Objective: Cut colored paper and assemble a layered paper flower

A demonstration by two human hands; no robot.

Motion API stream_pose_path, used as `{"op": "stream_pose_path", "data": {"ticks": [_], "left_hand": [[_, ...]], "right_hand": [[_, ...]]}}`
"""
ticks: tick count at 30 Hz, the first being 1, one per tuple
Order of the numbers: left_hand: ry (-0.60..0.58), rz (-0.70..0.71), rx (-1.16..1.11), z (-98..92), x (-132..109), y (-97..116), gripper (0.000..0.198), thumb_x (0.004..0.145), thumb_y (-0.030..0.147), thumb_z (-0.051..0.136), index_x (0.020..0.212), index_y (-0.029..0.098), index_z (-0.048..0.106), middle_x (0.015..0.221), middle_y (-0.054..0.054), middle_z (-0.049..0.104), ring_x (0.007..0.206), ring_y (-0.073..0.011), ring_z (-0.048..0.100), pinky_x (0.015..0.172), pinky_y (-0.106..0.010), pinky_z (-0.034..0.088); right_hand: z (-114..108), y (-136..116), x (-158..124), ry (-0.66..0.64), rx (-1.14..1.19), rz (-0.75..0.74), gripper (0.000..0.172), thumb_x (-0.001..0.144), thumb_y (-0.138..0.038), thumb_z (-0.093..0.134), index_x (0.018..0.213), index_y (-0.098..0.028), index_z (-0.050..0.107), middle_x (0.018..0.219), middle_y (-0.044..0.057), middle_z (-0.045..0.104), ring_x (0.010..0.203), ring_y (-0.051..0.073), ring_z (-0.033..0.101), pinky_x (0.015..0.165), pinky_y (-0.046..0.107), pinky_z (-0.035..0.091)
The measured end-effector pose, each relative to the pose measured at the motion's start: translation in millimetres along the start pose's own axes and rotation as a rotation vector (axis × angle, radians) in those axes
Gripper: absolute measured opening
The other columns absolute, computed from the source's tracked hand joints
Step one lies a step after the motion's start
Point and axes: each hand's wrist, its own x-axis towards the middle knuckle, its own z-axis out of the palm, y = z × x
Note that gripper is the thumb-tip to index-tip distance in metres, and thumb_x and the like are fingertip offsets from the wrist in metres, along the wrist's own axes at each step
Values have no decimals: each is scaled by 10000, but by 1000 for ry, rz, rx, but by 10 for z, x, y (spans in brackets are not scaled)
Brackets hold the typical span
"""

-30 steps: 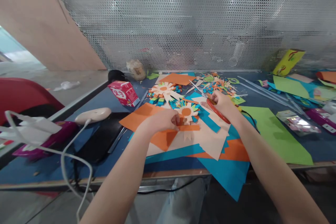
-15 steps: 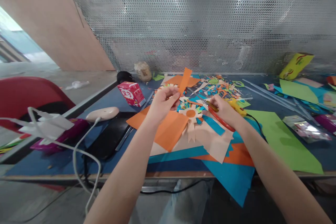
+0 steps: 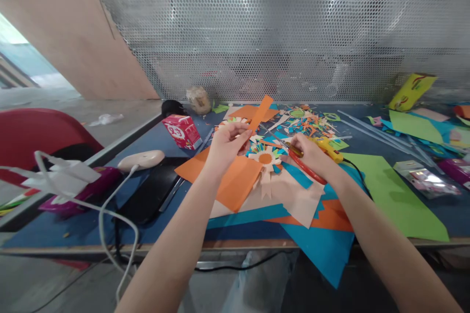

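Observation:
An orange paper strip (image 3: pixel 261 111) is pinched between the thumb and fingers of my left hand (image 3: pixel 231 141), its free end slanting up and to the right. My right hand (image 3: pixel 306 151) is closed around scissors (image 3: pixel 307 168) with red handles. The blades point up and left toward the strip, close to its lower part; I cannot tell whether they touch it. Below, between my hands, lies a layered paper flower (image 3: pixel 265 158) with an orange centre and pale tails. An orange sheet (image 3: pixel 238 183) rests under my left hand.
Several paper scraps (image 3: pixel 312 122) are heaped at the back. A yellow glue gun (image 3: pixel 326 149) lies by my right hand, near a green sheet (image 3: pixel 396 195). To the left are a pink box (image 3: pixel 181 131), a black phone (image 3: pixel 152 190) and white cables (image 3: pixel 103 210). A perforated metal panel (image 3: pixel 275 29) stands behind.
The orange strip's free end has tilted slightly to the right. My right hand and the scissors have shifted only slightly; both holds are unchanged.

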Motion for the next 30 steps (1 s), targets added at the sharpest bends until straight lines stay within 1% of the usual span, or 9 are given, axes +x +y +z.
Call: {"op": "stream_pose_path", "data": {"ticks": [2,5,10,15,19,22,25,27,30], "left_hand": [[-29,10,26,14,-9,-17,217,641,265,671,769,145,543,525,51,514,395,-44,447,345,-157,287],[-47,31,56,34,-20,-37,247,636,295,680,774,143,543,565,36,542,405,-56,482,338,-166,309],[-87,76,87,63,-32,-47,257,650,311,672,784,136,540,616,4,580,454,-98,555,339,-189,364],[-130,59,123,74,-45,-44,265,658,325,668,794,128,554,645,-14,603,477,-124,592,346,-200,407],[-136,57,141,79,-56,-38,265,662,328,671,800,126,568,669,-28,623,488,-129,603,353,-200,420],[-113,47,153,67,-48,-36,272,661,344,670,790,134,556,674,-31,631,498,-133,610,355,-194,406],[-30,45,217,16,-5,-70,241,701,354,620,791,150,529,680,-20,624,491,-130,609,363,-187,370],[20,55,349,-39,42,-124,194,739,344,566,770,159,516,688,-16,621,505,-127,611,412,-195,382],[73,104,629,-122,110,-230,140,752,293,528,699,167,500,715,-35,634,621,-141,627,580,-232,444]], "right_hand": [[4,6,8,11,3,2,367,662,-437,636,781,-227,359,685,-57,438,606,110,432,590,259,389],[9,8,12,18,-8,-7,365,656,-437,637,770,-225,362,703,-50,451,629,113,440,602,258,389],[17,-4,3,-16,8,-14,355,671,-441,625,775,-221,367,721,-43,474,649,118,465,617,262,404],[14,-23,-2,-56,28,6,345,671,-419,630,777,-221,368,696,-49,485,635,120,486,611,261,412],[8,-43,-14,-67,25,13,343,668,-415,634,788,-218,381,735,-35,517,640,121,495,608,261,411],[12,-33,-12,-71,13,11,342,673,-430,624,797,-217,385,731,-35,522,634,123,498,603,263,410],[10,24,19,-9,-18,13,360,653,-454,629,776,-219,385,696,-44,498,620,124,500,588,255,408],[-13,76,51,75,-78,61,374,643,-480,627,778,-222,392,686,-41,507,610,129,507,570,250,401],[-89,128,91,171,-286,198,372,667,-538,584,788,-223,427,688,-4,557,636,170,547,556,266,392]]}}
